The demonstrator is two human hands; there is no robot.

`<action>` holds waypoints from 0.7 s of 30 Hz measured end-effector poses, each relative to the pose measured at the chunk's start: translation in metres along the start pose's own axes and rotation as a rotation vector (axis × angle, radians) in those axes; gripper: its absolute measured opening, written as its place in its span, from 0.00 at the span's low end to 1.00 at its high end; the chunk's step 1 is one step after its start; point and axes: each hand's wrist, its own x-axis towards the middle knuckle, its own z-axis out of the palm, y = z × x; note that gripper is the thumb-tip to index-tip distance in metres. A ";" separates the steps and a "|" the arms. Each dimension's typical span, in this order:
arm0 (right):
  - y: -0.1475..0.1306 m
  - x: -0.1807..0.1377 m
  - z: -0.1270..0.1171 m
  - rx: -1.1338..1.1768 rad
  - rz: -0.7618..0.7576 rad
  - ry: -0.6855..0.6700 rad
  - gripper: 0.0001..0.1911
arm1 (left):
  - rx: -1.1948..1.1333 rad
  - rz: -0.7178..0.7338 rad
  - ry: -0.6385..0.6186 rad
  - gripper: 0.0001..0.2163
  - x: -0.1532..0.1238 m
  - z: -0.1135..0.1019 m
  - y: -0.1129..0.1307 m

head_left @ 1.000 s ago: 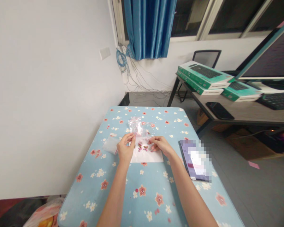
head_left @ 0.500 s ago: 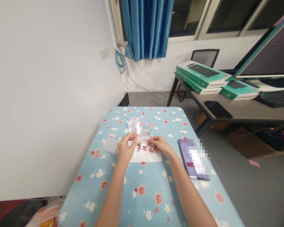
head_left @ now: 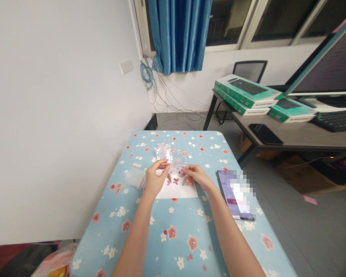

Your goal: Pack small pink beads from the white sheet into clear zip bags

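Note:
Both hands pinch a small clear plastic bag [head_left: 177,158] over a white sheet of paper [head_left: 178,192]. My left hand [head_left: 156,179] is closed, thumb and fingertips together at the bag's left side. On the right side my right hand [head_left: 196,176] is closed too, its lower fingers curled. Below the bag, two small groups of pink and brownish pills [head_left: 175,181] lie on the paper. Other clear zip bags [head_left: 163,152] lie just beyond my left fingertips. A whitish bag with a red edge [head_left: 135,177] rests left of that hand.
The table [head_left: 158,242] wears a blue flowered cover. A phone-like device [head_left: 233,196] with a lit screen lies at its right. Against the left stands a white wall [head_left: 60,115]. The desk [head_left: 300,138] at right bears keyboard boxes [head_left: 248,92] and a black phone [head_left: 265,134].
My left hand has shifted slightly up and right. The clear bag between the hands stands out more now, and my right hand has barely moved.

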 end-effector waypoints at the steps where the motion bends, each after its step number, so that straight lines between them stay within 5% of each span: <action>1: -0.002 -0.001 -0.001 -0.001 -0.028 0.036 0.07 | 0.000 0.000 0.000 0.09 0.000 0.000 0.000; 4: -0.010 -0.006 -0.004 0.002 -0.120 0.119 0.12 | -0.016 -0.005 0.002 0.09 0.001 0.001 0.001; 8: -0.013 -0.008 -0.004 -0.050 -0.220 0.012 0.21 | -0.056 -0.028 -0.019 0.09 0.005 0.004 0.003; 21: -0.002 0.004 -0.004 -0.074 -0.249 0.025 0.11 | -0.028 -0.139 -0.175 0.13 0.003 0.012 -0.028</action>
